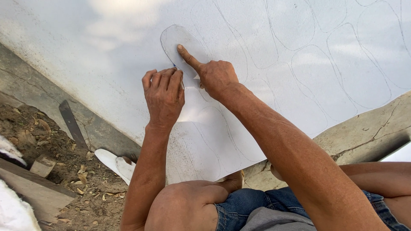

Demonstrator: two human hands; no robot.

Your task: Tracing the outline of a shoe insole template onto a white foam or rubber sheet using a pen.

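A large white sheet [265,107] of thin flat material, drawn all over with rounded sole-shaped pencil outlines, lies on cracked grey concrete ground [368,132] and fills the far and right part of the scene. The left hand [164,97] is clenched, fingers curled around a small blue-tipped tool [175,67] at the near edge of one oval outline [180,42]. The right hand [214,73], just beside it, presses on the sheet, index finger stretched out flat inside that outline. To the near left, a dark metal blade [72,124] and a white cut-out piece [113,163] lie by the dirt.
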